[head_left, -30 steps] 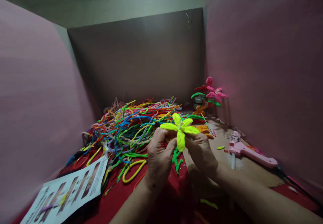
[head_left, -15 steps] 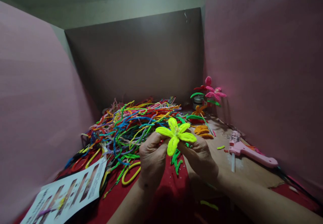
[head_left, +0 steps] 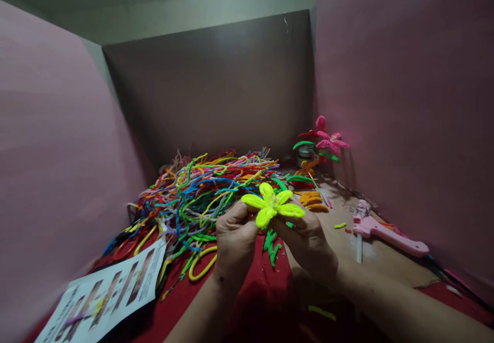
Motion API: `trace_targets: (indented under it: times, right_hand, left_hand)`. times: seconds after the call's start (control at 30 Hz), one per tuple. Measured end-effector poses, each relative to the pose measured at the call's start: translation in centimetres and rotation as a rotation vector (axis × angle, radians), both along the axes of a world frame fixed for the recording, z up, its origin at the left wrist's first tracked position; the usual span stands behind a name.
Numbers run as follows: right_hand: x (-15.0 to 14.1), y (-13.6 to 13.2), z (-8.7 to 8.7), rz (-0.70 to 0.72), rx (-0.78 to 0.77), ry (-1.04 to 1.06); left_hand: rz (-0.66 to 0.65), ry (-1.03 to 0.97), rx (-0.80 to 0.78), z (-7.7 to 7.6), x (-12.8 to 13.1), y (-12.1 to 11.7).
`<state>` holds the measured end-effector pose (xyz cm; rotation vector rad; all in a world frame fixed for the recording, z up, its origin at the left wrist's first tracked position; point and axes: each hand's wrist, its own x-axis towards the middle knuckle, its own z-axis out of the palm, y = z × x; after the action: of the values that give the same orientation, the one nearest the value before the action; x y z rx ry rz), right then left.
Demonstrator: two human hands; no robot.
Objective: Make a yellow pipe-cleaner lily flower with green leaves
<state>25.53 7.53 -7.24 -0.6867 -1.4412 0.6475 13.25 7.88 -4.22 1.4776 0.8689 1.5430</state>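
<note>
A neon yellow pipe-cleaner flower [head_left: 271, 204] is held up between both hands above the table. My left hand [head_left: 235, 240] pinches it from the left, fingers curled under the petals. My right hand [head_left: 307, 240] grips it from the right, fingers closed at the base. Green stem pieces [head_left: 271, 244] hang or lie just below the flower, between the hands. How the stem joins the flower is hidden by my fingers.
A big heap of coloured pipe cleaners [head_left: 196, 188] covers the table behind. A pink glue gun [head_left: 382, 232] lies at right. Finished pink flowers [head_left: 326, 141] stand in a jar at the back right. A printed sheet [head_left: 104, 294] lies front left. Pink partition walls close in both sides.
The flower has dropped a little and tilted flatter, its lower petal now shorter toward me. Both hands shifted slightly with it and stay closed on it.
</note>
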Motion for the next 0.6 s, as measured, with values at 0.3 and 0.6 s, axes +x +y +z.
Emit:
trace_targets:
  times: [0.3,0.6]
  right_hand:
    - [-0.1,0.1,1.9,0.257,-0.275,0.265]
    - [0.1,0.3,2.6,0.346,-0.337,0.334]
  left_hand:
    - [-0.034,-0.007,-0.088,0.4,0.1,0.6]
    - [0.039,0.117,-0.055,0.8,-0.2,0.2]
